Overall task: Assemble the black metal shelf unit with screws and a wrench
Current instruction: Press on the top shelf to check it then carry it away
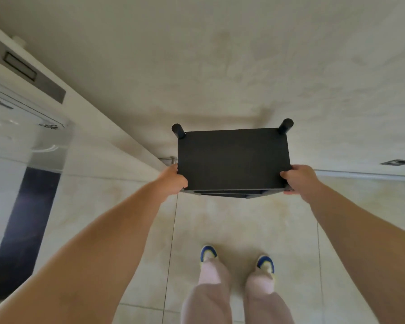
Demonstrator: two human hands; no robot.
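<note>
Black metal shelf unit [233, 159]: flat matte rectangular top, two round post ends at far corners, lower tiers showing under near edge | left hand [173, 181] grips near-left corner; right hand [301, 180] grips near-right corner | over glossy beige tiled floor [243, 220], near the wall base, open tiles toward the shoes [208, 252]

Soft, even daylight; wide-angle bending and blur at edges.

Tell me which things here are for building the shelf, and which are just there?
For the job:
shelf
left hand, gripping its near left corner
right hand, gripping its near right corner

Just there:
shoes
washing machine
floor drain
</note>
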